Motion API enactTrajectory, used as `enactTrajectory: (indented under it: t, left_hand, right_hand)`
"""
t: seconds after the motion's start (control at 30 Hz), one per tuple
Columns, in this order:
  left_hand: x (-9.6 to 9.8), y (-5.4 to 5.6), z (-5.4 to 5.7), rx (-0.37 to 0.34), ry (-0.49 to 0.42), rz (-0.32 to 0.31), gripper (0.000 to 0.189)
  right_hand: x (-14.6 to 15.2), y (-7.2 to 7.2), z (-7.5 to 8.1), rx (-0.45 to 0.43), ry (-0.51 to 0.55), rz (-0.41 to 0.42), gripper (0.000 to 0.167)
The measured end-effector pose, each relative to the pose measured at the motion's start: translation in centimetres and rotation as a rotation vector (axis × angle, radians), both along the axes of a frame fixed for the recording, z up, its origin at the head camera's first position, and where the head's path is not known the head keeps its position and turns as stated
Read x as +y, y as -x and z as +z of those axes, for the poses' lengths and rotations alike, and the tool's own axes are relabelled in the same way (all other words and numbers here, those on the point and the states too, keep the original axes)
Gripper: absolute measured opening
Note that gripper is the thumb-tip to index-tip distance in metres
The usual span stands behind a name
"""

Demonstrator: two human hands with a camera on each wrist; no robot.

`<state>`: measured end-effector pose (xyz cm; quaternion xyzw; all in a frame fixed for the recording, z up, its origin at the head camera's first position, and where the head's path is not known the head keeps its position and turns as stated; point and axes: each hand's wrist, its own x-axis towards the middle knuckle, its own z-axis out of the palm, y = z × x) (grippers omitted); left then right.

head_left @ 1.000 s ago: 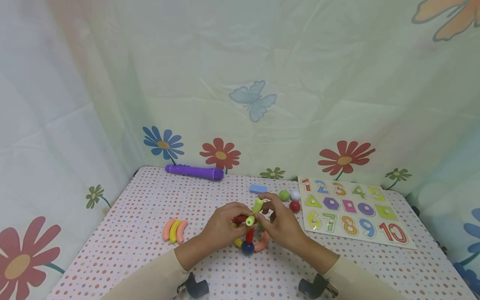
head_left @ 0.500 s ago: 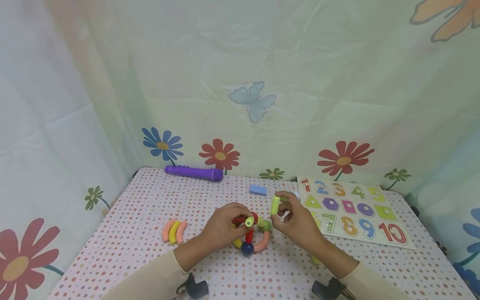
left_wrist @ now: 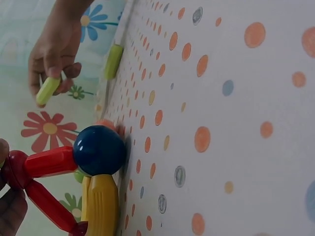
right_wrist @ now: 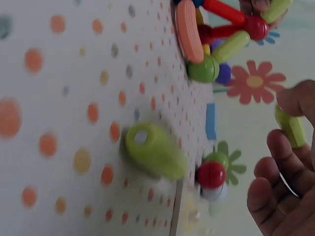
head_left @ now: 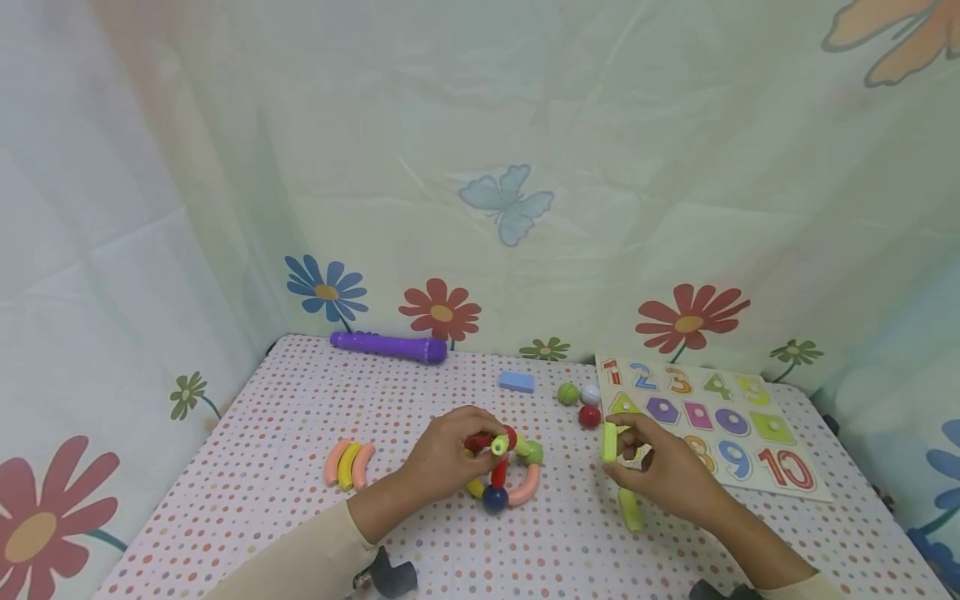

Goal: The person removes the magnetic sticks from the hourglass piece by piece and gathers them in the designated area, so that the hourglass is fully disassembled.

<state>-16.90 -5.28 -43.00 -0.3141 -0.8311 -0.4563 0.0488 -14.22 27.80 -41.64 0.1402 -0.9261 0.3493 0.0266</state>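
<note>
On the table stands a ball-and-stick structure of toy magnetic rods, with red rods point(head_left: 498, 473), a blue ball point(head_left: 495, 499), a pink curved rod point(head_left: 527, 486) and a green ball point(left_wrist: 78, 175). My left hand point(head_left: 452, 450) grips it near the top, by a light green rod point(head_left: 499, 444) attached to a red ball point(right_wrist: 257, 28). To the right, my right hand point(head_left: 667, 467) pinches a loose light green rod point(head_left: 610, 443) between thumb and fingertips, above the table. A second loose green rod point(head_left: 630, 510) lies below that hand; a silver disc shows in its end.
Two pink and one yellow curved rods point(head_left: 348, 463) lie at the left. A purple toy microphone point(head_left: 388, 345) and a blue block point(head_left: 517, 382) are at the back. Green, white and red balls point(head_left: 589, 416) sit beside a number puzzle board point(head_left: 795, 492) at the right.
My right hand has moved from the structure to the right, carrying the light green rod away from it. The left hand has stayed in place on the structure.
</note>
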Motion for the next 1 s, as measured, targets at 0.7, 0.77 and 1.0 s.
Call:
enactTrajectory:
  t: [0.7,0.77,1.0]
  left_hand:
    - [0.0,-0.1,0.1,-0.014,0.009,0.012,0.028]
    - [0.0,0.0,0.1,-0.013,0.009,0.013,0.028]
    - [0.0,0.1,0.0,0.013,0.014,0.010,0.028]
  right_hand:
    - [6.1,-1.4,-2.7,-0.278,-0.231,0.093,0.063]
    - [6.1,-1.3,-2.9,-0.297,-0.241,0.104,0.062]
    - [6.0,-1.1,-3.4,-0.327,-0.241,0.161,0.060]
